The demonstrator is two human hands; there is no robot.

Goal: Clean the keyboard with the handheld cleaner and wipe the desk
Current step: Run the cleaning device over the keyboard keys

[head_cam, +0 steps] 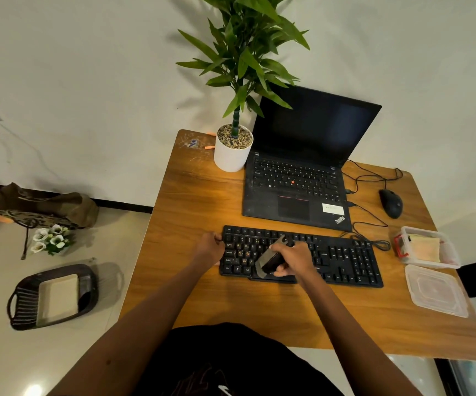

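1. Wooden worktop (pixel 191 201) against a pale wall, carrying a potted plant (pixel 232 151), an open laptop (pixel 294 190), a mouse (pixel 391 202) and, nearest the front edge, a black keyboard (pixel 342 258).
2. Steadies the keyboard with the left hand (pixel 209 248), grip curled round its left end.
3. Holds the handheld cleaner (pixel 271 260) in the right hand (pixel 294 258), grip wrapped closely round the dark body, one end tilted down onto the left-middle keys.
4. Appears partway through the keyboard step: cleaner over the letter block, well apart from the number pad and right half, which probably remain to be covered. Cannot tell whether the orange flecks on the keys by the cleaner are crumbs or key legends.
5. Judged not yet begun: wiping the worktop. No cloth in either hand.
6. Folded yellowish piece, perhaps a wiping cloth, inside the clear container (pixel 431 262) at the right edge, with its lid (pixel 435 292) lying just in front of it.
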